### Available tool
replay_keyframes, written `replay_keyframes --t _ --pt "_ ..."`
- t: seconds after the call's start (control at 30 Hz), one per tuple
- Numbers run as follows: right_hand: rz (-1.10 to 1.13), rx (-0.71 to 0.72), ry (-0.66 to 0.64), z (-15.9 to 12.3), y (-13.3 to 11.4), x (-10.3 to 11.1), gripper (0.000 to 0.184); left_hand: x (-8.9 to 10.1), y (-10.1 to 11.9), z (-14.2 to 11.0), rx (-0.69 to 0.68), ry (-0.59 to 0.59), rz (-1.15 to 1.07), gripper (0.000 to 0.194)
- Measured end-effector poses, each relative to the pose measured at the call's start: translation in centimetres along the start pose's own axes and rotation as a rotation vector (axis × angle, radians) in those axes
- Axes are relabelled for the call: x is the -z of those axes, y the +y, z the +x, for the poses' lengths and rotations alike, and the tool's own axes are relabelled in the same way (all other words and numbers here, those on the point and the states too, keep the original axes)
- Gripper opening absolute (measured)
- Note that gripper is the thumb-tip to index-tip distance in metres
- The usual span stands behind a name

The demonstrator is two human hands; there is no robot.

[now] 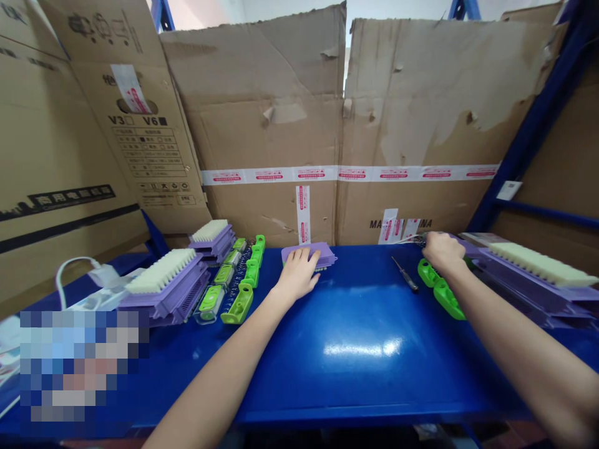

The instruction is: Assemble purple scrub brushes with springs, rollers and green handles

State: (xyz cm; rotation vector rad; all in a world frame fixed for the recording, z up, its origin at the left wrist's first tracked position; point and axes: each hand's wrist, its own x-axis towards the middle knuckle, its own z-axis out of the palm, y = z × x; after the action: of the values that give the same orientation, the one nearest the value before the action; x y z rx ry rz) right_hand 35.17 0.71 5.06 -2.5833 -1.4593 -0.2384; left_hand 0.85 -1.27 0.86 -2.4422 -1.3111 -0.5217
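Assembly looks partway: left hand [298,272] rests on a purple piece [326,254], fingers apart; loose green parts [447,300] await. Right hand [442,252] curls, grip unclear.

We record a blue worktop [365,390]. At its back edge: purple casing [326,254]. Toward its left edge: cream bristles [161,271] on purple shells [174,300], bright green clips [242,304]. Behind the back edge: brown cardboard [262,134], white tape [281,175] with repeated red print.

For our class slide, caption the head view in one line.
Left hand on a purple piece, right hand near green parts, over a blue table.
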Motion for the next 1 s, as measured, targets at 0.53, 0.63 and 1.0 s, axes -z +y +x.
replay_keyframes --t 0.53,0.63,1.0 --pt "-0.014 0.019 0.015 0.6 0.6 0.1 0.033 0.0 -0.1 0.1 -0.004 -0.002 0.008 0.051" --pt "-0.015 0.056 0.061 0.1 0.1 0.4 0.033 0.0 -0.1 0.1 -0.003 0.001 0.005 0.051" --pt "0.085 0.391 0.331 -3.8 -5.2 -0.6 0.033 -0.1 -0.4 0.2 -0.013 -0.031 0.019 0.05"
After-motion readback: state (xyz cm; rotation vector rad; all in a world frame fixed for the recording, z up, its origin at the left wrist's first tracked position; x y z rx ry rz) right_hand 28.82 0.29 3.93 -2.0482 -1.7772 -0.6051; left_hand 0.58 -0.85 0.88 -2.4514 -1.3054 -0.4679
